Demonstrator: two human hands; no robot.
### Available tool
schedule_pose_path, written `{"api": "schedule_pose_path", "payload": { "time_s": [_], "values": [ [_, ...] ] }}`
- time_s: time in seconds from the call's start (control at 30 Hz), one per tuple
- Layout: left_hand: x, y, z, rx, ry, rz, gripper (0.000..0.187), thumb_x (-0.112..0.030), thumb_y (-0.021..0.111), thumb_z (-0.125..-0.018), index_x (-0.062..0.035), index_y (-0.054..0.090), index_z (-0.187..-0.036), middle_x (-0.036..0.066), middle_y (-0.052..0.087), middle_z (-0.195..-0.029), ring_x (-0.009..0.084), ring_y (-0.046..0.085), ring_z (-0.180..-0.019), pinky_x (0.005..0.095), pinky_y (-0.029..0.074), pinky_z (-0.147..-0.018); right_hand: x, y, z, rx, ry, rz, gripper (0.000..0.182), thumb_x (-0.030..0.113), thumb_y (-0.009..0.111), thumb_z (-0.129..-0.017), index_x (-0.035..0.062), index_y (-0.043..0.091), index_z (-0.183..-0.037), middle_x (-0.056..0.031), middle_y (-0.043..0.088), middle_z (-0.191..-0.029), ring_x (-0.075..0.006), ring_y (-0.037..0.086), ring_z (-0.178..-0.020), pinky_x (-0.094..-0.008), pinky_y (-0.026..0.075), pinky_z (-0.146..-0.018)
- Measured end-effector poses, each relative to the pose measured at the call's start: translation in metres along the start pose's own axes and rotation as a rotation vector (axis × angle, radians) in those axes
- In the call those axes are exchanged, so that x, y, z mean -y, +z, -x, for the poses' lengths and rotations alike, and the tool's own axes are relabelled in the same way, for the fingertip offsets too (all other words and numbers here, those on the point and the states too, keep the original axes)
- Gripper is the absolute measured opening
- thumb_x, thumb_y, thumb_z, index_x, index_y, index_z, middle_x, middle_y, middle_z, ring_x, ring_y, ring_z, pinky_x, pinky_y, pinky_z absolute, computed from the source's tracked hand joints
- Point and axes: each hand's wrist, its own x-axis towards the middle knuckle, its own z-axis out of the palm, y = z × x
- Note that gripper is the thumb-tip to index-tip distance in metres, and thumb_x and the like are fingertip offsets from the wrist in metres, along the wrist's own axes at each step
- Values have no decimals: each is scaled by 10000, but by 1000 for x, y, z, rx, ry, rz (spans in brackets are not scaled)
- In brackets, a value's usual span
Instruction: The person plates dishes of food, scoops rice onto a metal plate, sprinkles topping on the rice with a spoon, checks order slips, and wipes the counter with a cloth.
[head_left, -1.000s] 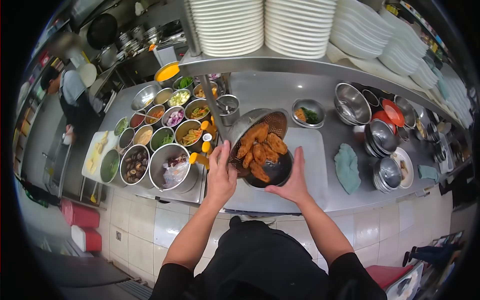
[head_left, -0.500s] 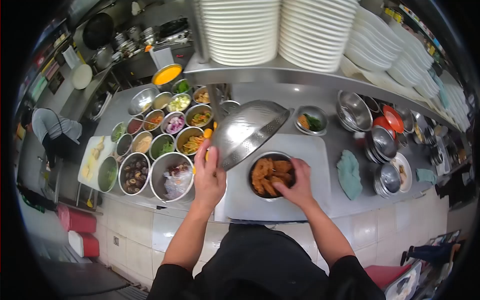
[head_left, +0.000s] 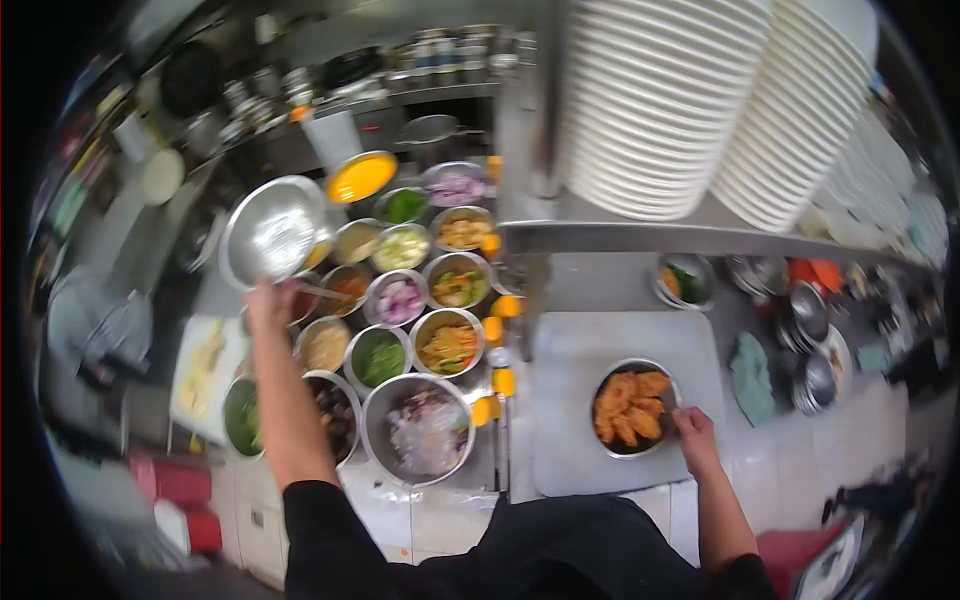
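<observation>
Fried, breaded pieces [head_left: 625, 405] fill a round metal bowl [head_left: 607, 448] on the white cutting board [head_left: 570, 340]. My right hand [head_left: 697, 440] is closed at the bowl's right rim, gripping its edge. Far to the left, my left hand [head_left: 270, 305] grips the near rim of a shiny metal colander [head_left: 275, 230], tilted with its inside toward me. Motion blurs the left fingers, and the forearm hides part of the containers below it. Near that arm are a metal pot with a plastic bag [head_left: 425, 430] and a pot of dark mushrooms [head_left: 335, 412].
Several metal containers hold chopped onion [head_left: 398, 298], greens [head_left: 380, 360] and sliced vegetables [head_left: 447, 343]. White plate stacks [head_left: 660, 110] stand on the overhead shelf [head_left: 620, 238]. A green cloth [head_left: 750, 380] lies right of the board. Another person [head_left: 100, 320] stands at left.
My left hand has carried the colander from above the board to the far left. The right hand has moved off the fried pieces to the bowl's rim. The view has shifted left.
</observation>
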Motion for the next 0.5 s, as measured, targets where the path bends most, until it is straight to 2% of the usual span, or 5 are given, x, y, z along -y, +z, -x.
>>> {"api": "schedule_pose_path", "payload": {
  "time_s": [0.03, 0.17, 0.27, 0.47, 0.5],
  "values": [
    [-2, -7, -22, 55, -40, -134, 252, -136, 439, -945, 72, 498, -1074, 201, 616, -983, 334, 648, -912, 409, 608, -734, 5, 4, 4, -17, 7, 41, 269, 298, 645, -905, 35, 632, -853, 8, 579, -749, -85, 492, -705, -258, 417, -634],
    [52, -39, -197, 91, -304, 194, 270, -98, 464, -978, 81, 457, -1181, 228, 569, -1084, 327, 607, -986, 475, 540, -932, 7, 6, 12, -78, 37, 148, 339, 344, 646, -901, 7, 629, -867, -8, 568, -703, -108, 488, -656, -288, 415, -588],
    [53, -17, -192, 68, -234, 109, 413, -140, 503, -986, -9, 383, -1359, 183, 536, -1225, 286, 608, -1015, 444, 521, -958, 3, 11, 19, -86, 37, 25, 320, 332, 659, -903, 22, 608, -843, -6, 553, -685, -98, 473, -628, -273, 403, -568],
    [-14, 30, -11, 245, -107, -400, 544, -328, 572, -962, 1, 402, -1359, 156, 555, -1246, 224, 632, -972, 302, 545, -787, -2, 17, 21, -64, 117, -119, 224, 206, 624, -898, 17, 579, -786, -31, 563, -684, -115, 535, -613, -275, 450, -577],
    [-34, 41, 40, 444, -37, -527, 522, -354, 571, -955, 9, 458, -1312, 146, 592, -1192, 215, 646, -900, 285, 538, -737, -6, 16, 21, -67, 124, -137, 215, 189, 617, -895, 13, 577, -779, -36, 563, -684, -120, 543, -612, -280, 458, -578]
  ]
}}
